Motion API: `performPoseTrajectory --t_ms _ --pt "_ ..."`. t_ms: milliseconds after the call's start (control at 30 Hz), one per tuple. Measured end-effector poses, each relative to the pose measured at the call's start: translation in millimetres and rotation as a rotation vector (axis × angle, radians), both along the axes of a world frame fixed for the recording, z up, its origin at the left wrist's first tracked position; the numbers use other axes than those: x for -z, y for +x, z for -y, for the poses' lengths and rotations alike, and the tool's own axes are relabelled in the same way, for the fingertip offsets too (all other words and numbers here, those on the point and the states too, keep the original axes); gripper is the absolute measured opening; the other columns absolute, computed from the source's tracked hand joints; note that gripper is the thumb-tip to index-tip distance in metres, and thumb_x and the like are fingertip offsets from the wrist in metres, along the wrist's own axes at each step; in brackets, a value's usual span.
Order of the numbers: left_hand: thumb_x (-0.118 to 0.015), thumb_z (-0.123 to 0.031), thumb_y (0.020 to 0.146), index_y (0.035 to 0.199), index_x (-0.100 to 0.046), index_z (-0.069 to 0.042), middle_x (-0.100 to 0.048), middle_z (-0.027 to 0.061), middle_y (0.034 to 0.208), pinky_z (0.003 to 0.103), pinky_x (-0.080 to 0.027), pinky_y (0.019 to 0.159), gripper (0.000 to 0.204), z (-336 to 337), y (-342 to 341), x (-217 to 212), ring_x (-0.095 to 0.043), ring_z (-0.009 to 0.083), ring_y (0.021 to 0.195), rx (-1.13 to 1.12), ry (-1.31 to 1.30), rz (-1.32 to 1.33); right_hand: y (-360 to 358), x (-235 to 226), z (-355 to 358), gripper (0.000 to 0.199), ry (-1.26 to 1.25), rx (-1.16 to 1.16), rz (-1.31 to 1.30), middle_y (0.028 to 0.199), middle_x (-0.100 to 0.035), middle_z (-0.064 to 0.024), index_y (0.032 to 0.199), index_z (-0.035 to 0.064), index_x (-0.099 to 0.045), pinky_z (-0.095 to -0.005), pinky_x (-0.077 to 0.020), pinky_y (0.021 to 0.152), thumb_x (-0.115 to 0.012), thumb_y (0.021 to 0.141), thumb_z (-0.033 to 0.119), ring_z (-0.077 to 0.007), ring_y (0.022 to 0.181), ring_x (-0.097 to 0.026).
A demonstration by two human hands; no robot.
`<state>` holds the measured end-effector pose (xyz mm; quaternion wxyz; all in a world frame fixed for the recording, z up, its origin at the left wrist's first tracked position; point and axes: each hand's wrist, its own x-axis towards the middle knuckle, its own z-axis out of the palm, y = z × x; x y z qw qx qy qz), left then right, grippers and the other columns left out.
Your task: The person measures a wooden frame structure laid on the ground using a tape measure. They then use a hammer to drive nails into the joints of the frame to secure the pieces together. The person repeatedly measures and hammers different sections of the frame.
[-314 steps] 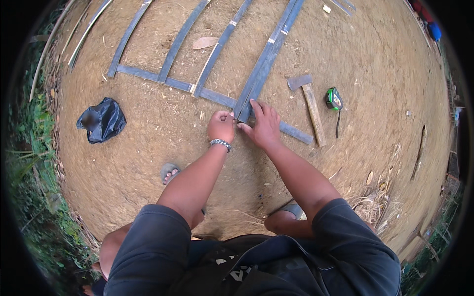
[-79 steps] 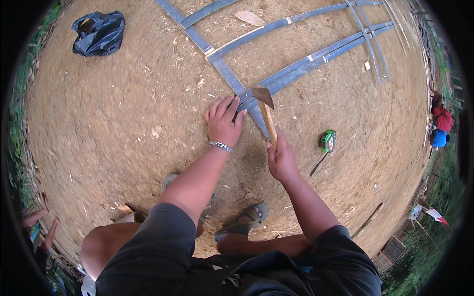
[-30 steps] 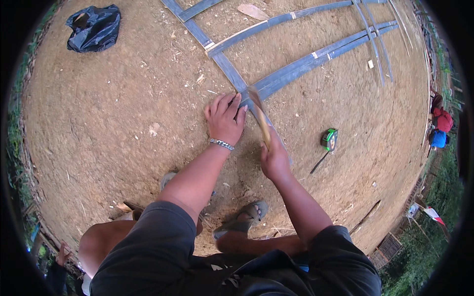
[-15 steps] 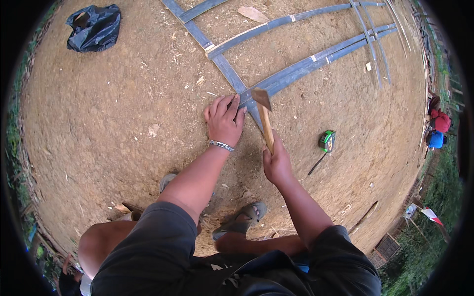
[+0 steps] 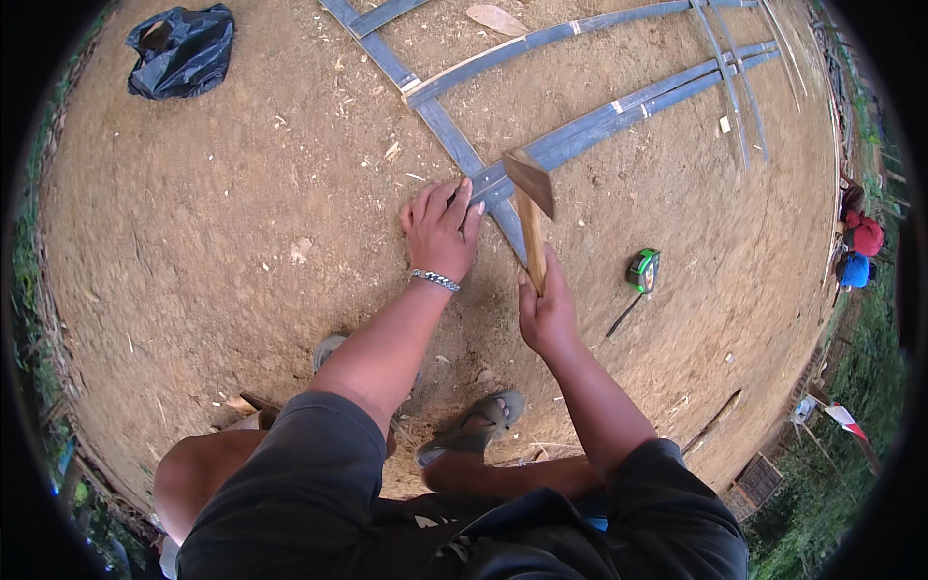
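My right hand (image 5: 549,311) is closed round the wooden handle of a hatchet (image 5: 530,182). Its dark metal head hangs over the crossing of the grey-painted bamboo slats (image 5: 570,142), hiding part of them. At the slats' near end, my left hand (image 5: 441,232) has thumb and index finger against the tip, seemingly pinching it; the other fingers curl beside it, partly hidden. A crosswise slat (image 5: 449,133) passes under this corner and continues toward my right hand.
A green and black tape measure (image 5: 642,271) lies right of my right hand. Another long slat (image 5: 541,46) and thin strips (image 5: 723,77) lie farther off. A black plastic bag (image 5: 182,53) sits at far left. People (image 5: 858,246) are at the right edge.
The hatchet head has shifted slightly right and appears larger, as if lifted off the slats. My left hand stays at the slat end.
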<state>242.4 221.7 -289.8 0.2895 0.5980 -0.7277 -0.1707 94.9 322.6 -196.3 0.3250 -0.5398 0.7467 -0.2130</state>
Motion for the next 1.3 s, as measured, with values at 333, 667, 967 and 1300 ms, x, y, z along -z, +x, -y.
performPoseTrajectory --t_ms 333,667,967,1300 --pt "-0.069 -0.032 0.094 0.123 -0.074 -0.014 -0.067 0.0013 0.122 0.048 -0.033 0.11 0.035 6 -1 1 -0.055 0.0256 0.127 -0.009 -0.021 0.007 -1 -10 2 0.056 0.1 0.009 0.008 0.132 -0.061 -0.0316 0.15 -0.003 -0.038 -0.0517 -0.0516 0.097 -0.059 0.101 0.012 -0.0506 0.117 -0.062" --pt "-0.068 -0.033 0.095 0.123 -0.074 -0.014 -0.067 0.0011 0.124 0.048 -0.033 0.109 0.035 5 -1 0 -0.055 0.0247 0.127 -0.008 0.006 0.006 2 8 0 0.059 0.189 0.009 0.019 0.146 -0.052 -0.0306 0.152 0.0001 -0.039 -0.0499 -0.0485 0.107 -0.059 0.098 0.008 -0.0488 0.13 -0.056" --pt "-0.071 -0.029 0.094 0.124 -0.075 -0.013 -0.068 0.0013 0.124 0.047 -0.033 0.11 0.035 2 -2 0 -0.056 0.0263 0.127 -0.006 -0.012 0.012 2 6 4 0.059 0.22 -0.057 -0.087 0.141 -0.056 -0.031 0.151 -0.0004 -0.039 -0.0483 -0.0513 0.103 -0.061 0.097 0.007 -0.0479 0.122 -0.061" --pt "-0.07 -0.029 0.094 0.125 -0.074 -0.014 -0.068 0.002 0.124 0.047 -0.033 0.11 0.034 3 -1 -2 -0.055 0.027 0.128 0.0 0.028 0.012 -3 -7 -3 0.058 -0.008 -0.065 -0.022 0.134 -0.061 -0.0311 0.15 -0.0008 -0.042 -0.0498 -0.0515 0.101 -0.061 0.095 0.004 -0.0495 0.12 -0.062"
